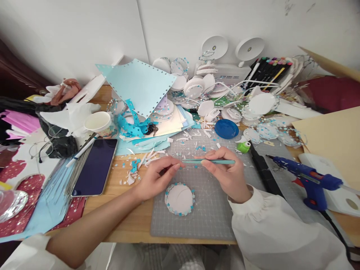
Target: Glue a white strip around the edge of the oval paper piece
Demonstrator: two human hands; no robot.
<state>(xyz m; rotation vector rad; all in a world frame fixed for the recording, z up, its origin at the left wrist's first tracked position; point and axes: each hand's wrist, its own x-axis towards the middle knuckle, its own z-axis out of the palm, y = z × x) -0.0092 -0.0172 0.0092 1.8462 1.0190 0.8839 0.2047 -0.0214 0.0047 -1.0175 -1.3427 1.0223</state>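
My right hand (228, 172) is closed on a pair of teal tweezers (209, 161) that lie level and point left. My left hand (157, 176) pinches its thumb and forefinger together at the tweezers' tip; whatever sits between them is too small to name. Both hands hover over a grey cutting mat (208, 210). Just below them on the mat lies a white paper disc (179, 198) edged with small blue cut-outs.
A phone (95, 167) lies screen-up on the left beside a paper cup (98, 123). A blue glue gun (308, 180) rests at the right. A blue lid (226, 128), a green punch (243, 146), light-blue sheets (140, 84), markers (271, 69) and several white discs crowd the back.
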